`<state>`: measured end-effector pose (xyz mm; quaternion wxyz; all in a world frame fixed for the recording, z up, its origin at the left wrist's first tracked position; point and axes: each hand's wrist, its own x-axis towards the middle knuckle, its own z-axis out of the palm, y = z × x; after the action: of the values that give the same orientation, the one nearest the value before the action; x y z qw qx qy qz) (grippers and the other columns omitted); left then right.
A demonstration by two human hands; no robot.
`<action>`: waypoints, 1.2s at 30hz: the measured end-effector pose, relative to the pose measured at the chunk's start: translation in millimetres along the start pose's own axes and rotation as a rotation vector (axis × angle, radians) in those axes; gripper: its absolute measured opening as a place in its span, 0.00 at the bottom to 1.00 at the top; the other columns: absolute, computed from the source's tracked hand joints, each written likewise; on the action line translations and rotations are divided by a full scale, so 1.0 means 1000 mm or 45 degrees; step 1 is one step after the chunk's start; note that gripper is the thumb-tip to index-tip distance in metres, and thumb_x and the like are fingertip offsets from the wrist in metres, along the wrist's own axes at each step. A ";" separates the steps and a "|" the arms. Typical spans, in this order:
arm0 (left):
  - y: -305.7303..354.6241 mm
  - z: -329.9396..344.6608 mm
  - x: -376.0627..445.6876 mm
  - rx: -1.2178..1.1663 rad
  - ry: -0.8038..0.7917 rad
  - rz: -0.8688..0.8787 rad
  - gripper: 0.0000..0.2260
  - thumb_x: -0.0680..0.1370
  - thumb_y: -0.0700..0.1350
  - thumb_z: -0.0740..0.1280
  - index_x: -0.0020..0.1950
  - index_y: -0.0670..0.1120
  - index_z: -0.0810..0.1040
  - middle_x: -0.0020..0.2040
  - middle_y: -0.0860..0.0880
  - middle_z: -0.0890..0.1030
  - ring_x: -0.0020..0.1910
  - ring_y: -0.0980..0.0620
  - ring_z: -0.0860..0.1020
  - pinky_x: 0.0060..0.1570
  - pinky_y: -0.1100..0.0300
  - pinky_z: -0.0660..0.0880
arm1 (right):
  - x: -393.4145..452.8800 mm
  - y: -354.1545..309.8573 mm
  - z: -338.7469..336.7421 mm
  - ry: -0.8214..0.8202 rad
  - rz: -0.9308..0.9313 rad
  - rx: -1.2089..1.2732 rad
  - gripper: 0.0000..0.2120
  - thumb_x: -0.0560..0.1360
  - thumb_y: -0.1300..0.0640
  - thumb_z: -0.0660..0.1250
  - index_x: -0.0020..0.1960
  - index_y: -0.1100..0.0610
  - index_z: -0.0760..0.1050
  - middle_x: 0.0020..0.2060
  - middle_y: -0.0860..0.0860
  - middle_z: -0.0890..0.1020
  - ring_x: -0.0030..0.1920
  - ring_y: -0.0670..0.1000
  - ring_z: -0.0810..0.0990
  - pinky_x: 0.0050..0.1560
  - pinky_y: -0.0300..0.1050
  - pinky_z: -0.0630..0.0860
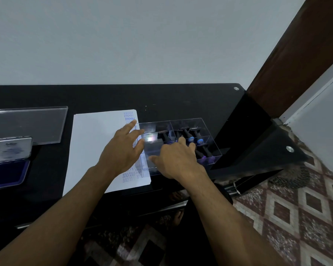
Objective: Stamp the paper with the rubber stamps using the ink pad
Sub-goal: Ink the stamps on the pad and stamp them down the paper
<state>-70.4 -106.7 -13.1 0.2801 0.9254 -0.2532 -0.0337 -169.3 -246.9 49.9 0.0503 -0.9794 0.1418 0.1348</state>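
While left fingers (135,131) spread on the paper (96,146), right fingers (181,141) spread above the stamps (192,136).

Two hands (121,150), one paper stack (96,146), one ink pad (6,169), one clear box (181,127).

The ink pad (7,166) is cut off at left (its lid label blurred beyond reading).
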 end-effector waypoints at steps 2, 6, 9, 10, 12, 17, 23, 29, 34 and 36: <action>0.000 0.000 0.000 -0.005 0.005 0.001 0.21 0.83 0.54 0.61 0.74 0.50 0.72 0.81 0.50 0.60 0.78 0.44 0.62 0.74 0.46 0.61 | -0.001 0.000 0.001 0.058 0.009 0.045 0.15 0.79 0.43 0.59 0.41 0.53 0.70 0.45 0.52 0.77 0.66 0.58 0.64 0.65 0.60 0.59; 0.000 0.001 0.000 -0.023 0.010 0.003 0.21 0.83 0.54 0.61 0.74 0.50 0.72 0.81 0.50 0.60 0.78 0.45 0.63 0.74 0.47 0.62 | -0.003 -0.001 0.001 0.189 0.015 0.148 0.06 0.74 0.52 0.65 0.50 0.52 0.74 0.52 0.54 0.76 0.63 0.58 0.68 0.63 0.58 0.62; 0.000 0.001 0.000 -0.028 0.012 0.000 0.21 0.83 0.55 0.61 0.74 0.50 0.72 0.81 0.50 0.60 0.78 0.45 0.63 0.74 0.47 0.62 | -0.003 0.003 0.002 0.279 -0.018 0.213 0.15 0.73 0.59 0.67 0.59 0.51 0.72 0.57 0.55 0.74 0.59 0.56 0.72 0.64 0.59 0.64; 0.000 0.002 0.000 -0.025 0.013 0.001 0.21 0.83 0.55 0.61 0.74 0.50 0.72 0.81 0.50 0.60 0.78 0.45 0.63 0.74 0.47 0.62 | -0.003 0.004 0.002 0.299 -0.029 0.253 0.16 0.73 0.62 0.66 0.59 0.51 0.72 0.56 0.54 0.75 0.57 0.54 0.73 0.64 0.58 0.65; -0.001 0.002 0.000 -0.026 0.016 0.004 0.21 0.83 0.55 0.61 0.74 0.50 0.73 0.81 0.51 0.60 0.78 0.45 0.62 0.74 0.46 0.63 | -0.003 0.008 0.006 0.349 -0.033 0.354 0.14 0.74 0.65 0.65 0.56 0.51 0.72 0.51 0.52 0.76 0.51 0.54 0.75 0.61 0.56 0.69; -0.002 0.003 0.000 -0.034 0.011 0.000 0.21 0.83 0.55 0.61 0.74 0.51 0.72 0.81 0.51 0.60 0.78 0.45 0.62 0.74 0.46 0.63 | -0.004 0.017 0.018 0.562 -0.083 0.622 0.08 0.76 0.65 0.66 0.53 0.56 0.77 0.52 0.51 0.73 0.47 0.49 0.76 0.50 0.46 0.79; -0.002 0.002 0.000 -0.008 0.002 0.005 0.23 0.82 0.58 0.58 0.75 0.51 0.71 0.81 0.52 0.59 0.79 0.46 0.61 0.74 0.48 0.61 | -0.007 0.017 0.024 0.665 -0.108 0.672 0.11 0.79 0.63 0.66 0.60 0.57 0.78 0.52 0.51 0.73 0.45 0.47 0.75 0.49 0.41 0.78; 0.000 -0.005 -0.010 0.019 0.009 0.026 0.30 0.79 0.63 0.51 0.78 0.52 0.67 0.81 0.51 0.58 0.80 0.48 0.58 0.75 0.51 0.58 | -0.007 0.010 0.019 0.687 -0.093 0.663 0.08 0.78 0.61 0.66 0.57 0.57 0.78 0.52 0.51 0.74 0.46 0.48 0.77 0.49 0.45 0.80; -0.017 -0.022 -0.030 0.086 0.064 -0.004 0.30 0.79 0.65 0.53 0.79 0.54 0.64 0.81 0.52 0.58 0.80 0.49 0.57 0.76 0.49 0.56 | -0.007 -0.014 0.007 0.716 -0.153 0.696 0.08 0.79 0.60 0.66 0.57 0.56 0.79 0.54 0.50 0.73 0.47 0.46 0.76 0.51 0.40 0.78; -0.029 -0.032 -0.042 0.103 0.109 -0.017 0.30 0.80 0.65 0.53 0.78 0.54 0.65 0.81 0.52 0.60 0.80 0.49 0.57 0.76 0.47 0.57 | -0.006 -0.030 0.002 0.698 -0.172 0.717 0.09 0.79 0.59 0.67 0.58 0.56 0.79 0.57 0.50 0.73 0.49 0.47 0.77 0.53 0.43 0.79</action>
<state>-87.7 -49.5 -4.5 0.2528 0.9382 -0.2361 0.0143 -166.3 -216.1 51.2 0.2859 -0.9340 0.1168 -0.1794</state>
